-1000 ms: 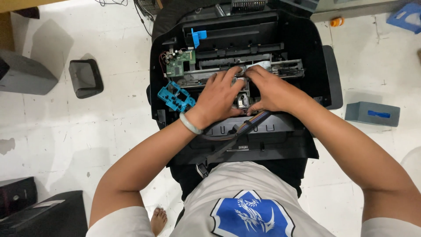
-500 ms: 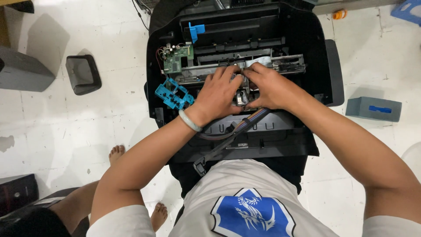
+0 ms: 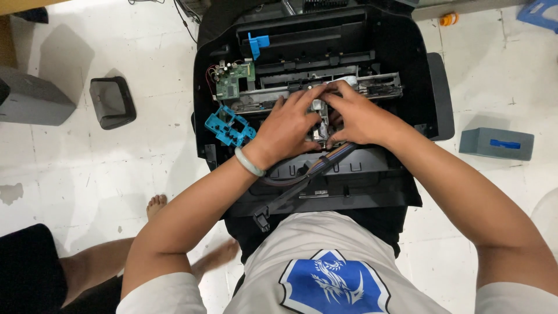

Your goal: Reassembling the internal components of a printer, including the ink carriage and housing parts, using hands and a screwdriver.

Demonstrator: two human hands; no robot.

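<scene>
Both hands barely shifted; left hand [image 3: 289,127] and right hand [image 3: 356,119] hide the carriage [image 3: 318,116], fingers' grip unclear.

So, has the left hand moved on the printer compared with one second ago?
No. The left hand rests at the same spot on the small carriage part, just right of the blue plastic piece; only the camera view shifted.

Opened black printer [image 3: 407,52] lying cover off on the pale floor, innards exposed, small metal carriage block [image 3: 319,119] at its centre rail, upright, largely hidden under hands, striped ribbon cable [image 3: 334,158] trailing from it
</scene>
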